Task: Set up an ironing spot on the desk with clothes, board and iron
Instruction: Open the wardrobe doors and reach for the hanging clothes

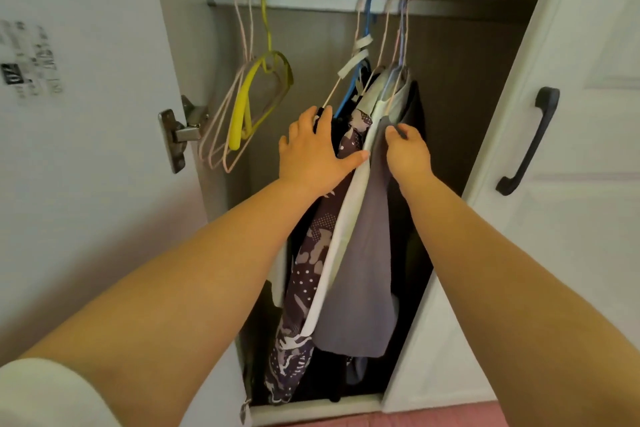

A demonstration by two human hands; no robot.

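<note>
**Two bare hands part hanging clothes inside an open white wardrobe**

I look down and forward into a tall white wardrobe with both doors swung open. My left hand [313,152] lies spread and flat against a dark purple garment with a pale speckled, blotchy print [313,253], its thumb stretched across to the white fabric edge of the next garment [341,236]. My right hand [408,152] pinches the top of a smooth, plain grey garment [360,274] between thumb and curled fingers. These clothes hang bunched at the right of a pale metal rail [311,0], with darker cloth behind them that I cannot make out. I cannot count the garments exactly; at least three show.

One thin blue hanger [353,87] holds part of this bunch, beside several thin pale wire ones. At the left end of the rail, well apart from the clothes, hang empty hangers: one thick, glossy yellow plastic hanger [242,107] and a few slim pink wire hangers [221,135], overlapping too much to count.

A metal hinge [178,135] sits on the left door's edge. The right door [571,184] carries one curved black bar handle [530,140]. A white sleeve [41,395] shows on my left arm, bottom left.
</note>
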